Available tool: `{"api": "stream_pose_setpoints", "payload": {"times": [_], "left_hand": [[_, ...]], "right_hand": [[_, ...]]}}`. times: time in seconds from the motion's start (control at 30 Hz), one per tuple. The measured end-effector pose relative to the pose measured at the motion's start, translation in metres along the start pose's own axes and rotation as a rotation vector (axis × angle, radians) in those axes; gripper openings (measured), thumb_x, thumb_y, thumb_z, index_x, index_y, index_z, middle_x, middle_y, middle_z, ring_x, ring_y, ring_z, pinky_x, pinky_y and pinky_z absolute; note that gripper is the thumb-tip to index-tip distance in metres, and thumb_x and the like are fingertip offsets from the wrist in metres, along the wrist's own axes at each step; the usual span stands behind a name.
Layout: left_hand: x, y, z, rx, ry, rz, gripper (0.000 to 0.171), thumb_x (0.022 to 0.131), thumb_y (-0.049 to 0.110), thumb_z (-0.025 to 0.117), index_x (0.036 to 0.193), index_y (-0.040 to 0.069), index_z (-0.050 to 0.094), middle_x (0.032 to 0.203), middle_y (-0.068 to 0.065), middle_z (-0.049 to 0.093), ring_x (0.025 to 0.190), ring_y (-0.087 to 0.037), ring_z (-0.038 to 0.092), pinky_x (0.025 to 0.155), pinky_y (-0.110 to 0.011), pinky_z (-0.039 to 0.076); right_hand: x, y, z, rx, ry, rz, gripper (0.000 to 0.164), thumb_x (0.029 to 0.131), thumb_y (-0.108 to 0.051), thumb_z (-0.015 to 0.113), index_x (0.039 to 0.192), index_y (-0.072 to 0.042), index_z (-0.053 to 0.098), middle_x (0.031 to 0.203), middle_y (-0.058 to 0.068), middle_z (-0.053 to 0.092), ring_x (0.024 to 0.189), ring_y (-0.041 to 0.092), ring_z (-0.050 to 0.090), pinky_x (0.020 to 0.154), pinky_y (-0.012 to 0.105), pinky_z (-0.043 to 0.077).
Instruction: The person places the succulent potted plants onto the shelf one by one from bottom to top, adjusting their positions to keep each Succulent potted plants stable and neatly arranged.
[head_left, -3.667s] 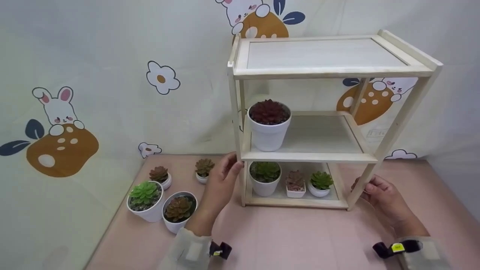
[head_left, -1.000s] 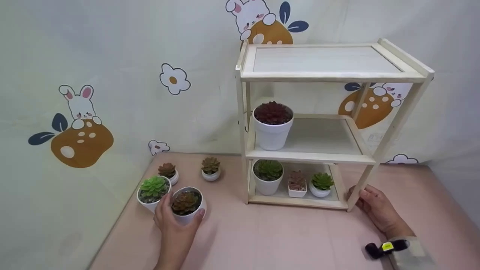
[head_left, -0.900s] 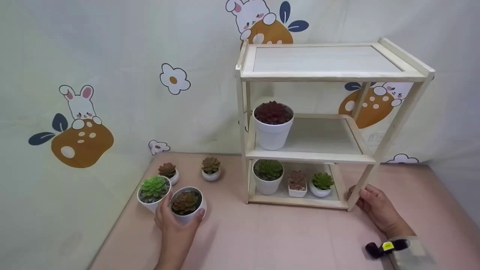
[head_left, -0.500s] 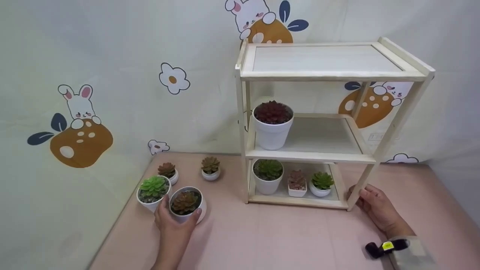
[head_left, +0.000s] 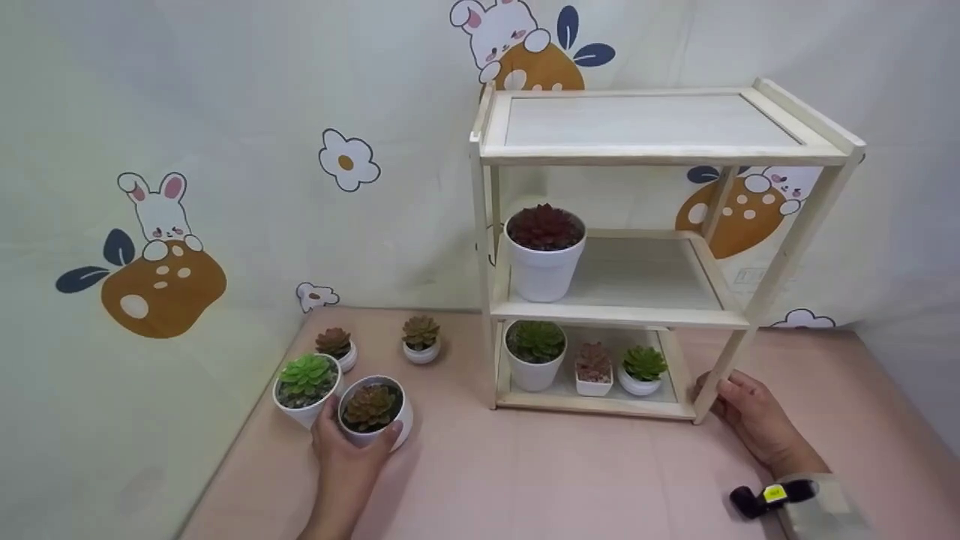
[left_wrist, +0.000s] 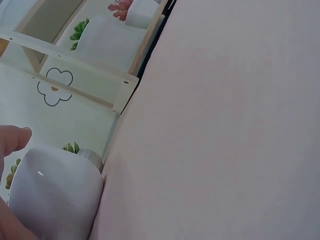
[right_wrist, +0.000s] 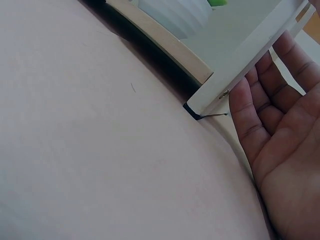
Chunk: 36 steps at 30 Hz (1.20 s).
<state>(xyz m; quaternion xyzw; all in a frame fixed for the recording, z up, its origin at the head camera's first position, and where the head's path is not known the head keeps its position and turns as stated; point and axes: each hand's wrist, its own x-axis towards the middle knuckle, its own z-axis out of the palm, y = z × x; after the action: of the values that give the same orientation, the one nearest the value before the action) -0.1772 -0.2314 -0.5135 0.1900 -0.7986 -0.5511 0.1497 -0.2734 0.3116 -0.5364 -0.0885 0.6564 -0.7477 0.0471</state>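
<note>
My left hand (head_left: pixel 346 450) holds a white round pot (head_left: pixel 405 420) with a brownish-red succulent (head_left: pixel 370 407), thumb on the right side and fingers on the left. In the left wrist view the smooth pot (left_wrist: pixel 57 195) stands close by the thumb (left_wrist: pixel 17 137). Against its left side is a white pot with a bright green succulent (head_left: pixel 307 375). My right hand (head_left: pixel 757 420) rests at the lower right front leg of a wooden shelf rack (head_left: pixel 622 313). In the right wrist view its loosely bent fingers (right_wrist: pixel 245 112) touch the leg's outer side.
Two small potted succulents (head_left: pixel 334 343) (head_left: pixel 421 334) stand behind on the pink tabletop (head_left: pixel 555 480). A dark red succulent in a tall white pot (head_left: pixel 544 259) sits on the middle shelf. The bottom shelf bears a green one (head_left: pixel 535 352), a pink one (head_left: pixel 594 367) and a smaller green one (head_left: pixel 643 367).
My left hand has left the rack's left post and gone to the brownish-red succulent's pot. Its thumb has closed in on the pot, which leans slightly. My right hand stays at the leg.
</note>
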Motion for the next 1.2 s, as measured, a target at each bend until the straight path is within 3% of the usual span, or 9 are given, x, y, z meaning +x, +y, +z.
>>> {"api": "stream_pose_setpoints", "payload": {"times": [0.23,0.4,0.7,1.03,1.2], "left_hand": [[0.005,-0.008,-0.002,0.026,-0.091,-0.045,0.115,0.08,0.02,0.088,0.159,-0.01,0.01,0.16,-0.037,0.023,0.152,-0.05,0.023,0.127,-0.062,0.017],[0.01,-0.01,-0.003,0.034,-0.142,-0.102,0.12,0.079,0.023,0.089,0.16,-0.008,0.006,0.161,-0.036,0.02,0.153,-0.049,0.022,0.127,-0.063,0.016],[0.012,-0.011,-0.002,0.03,-0.166,-0.088,0.115,0.076,0.025,0.093,0.157,-0.006,0.018,0.157,-0.03,0.032,0.149,-0.045,0.032,0.126,-0.061,0.022],[0.012,-0.007,-0.002,0.06,-0.197,-0.12,0.117,0.073,0.036,0.094,0.157,-0.002,0.021,0.157,-0.026,0.034,0.15,-0.043,0.033,0.126,-0.062,0.024],[0.009,-0.003,-0.002,0.061,-0.193,-0.109,0.118,0.073,0.041,0.095,0.157,-0.001,0.023,0.158,-0.024,0.035,0.151,-0.041,0.033,0.126,-0.062,0.023]], "right_hand": [[0.0,0.001,0.001,0.003,0.0,-0.003,0.032,0.111,-0.013,0.043,0.111,-0.005,0.074,0.102,-0.002,0.076,0.102,0.008,0.073,0.094,0.022,0.057],[0.001,0.0,0.002,-0.009,0.01,0.007,0.032,0.111,-0.014,0.044,0.111,-0.005,0.075,0.103,-0.002,0.076,0.103,0.007,0.072,0.094,0.021,0.057],[0.001,-0.001,0.002,-0.034,0.029,0.015,0.033,0.111,-0.013,0.043,0.113,0.0,0.073,0.103,-0.001,0.076,0.102,0.008,0.072,0.094,0.021,0.056],[-0.001,0.0,0.0,-0.029,-0.021,-0.015,0.034,0.112,-0.015,0.041,0.112,-0.006,0.074,0.103,-0.004,0.076,0.104,0.006,0.071,0.096,0.02,0.055],[0.0,0.0,0.003,-0.047,0.03,-0.001,0.033,0.111,-0.015,0.043,0.113,0.0,0.072,0.103,-0.002,0.075,0.103,0.008,0.071,0.094,0.021,0.056]]}}
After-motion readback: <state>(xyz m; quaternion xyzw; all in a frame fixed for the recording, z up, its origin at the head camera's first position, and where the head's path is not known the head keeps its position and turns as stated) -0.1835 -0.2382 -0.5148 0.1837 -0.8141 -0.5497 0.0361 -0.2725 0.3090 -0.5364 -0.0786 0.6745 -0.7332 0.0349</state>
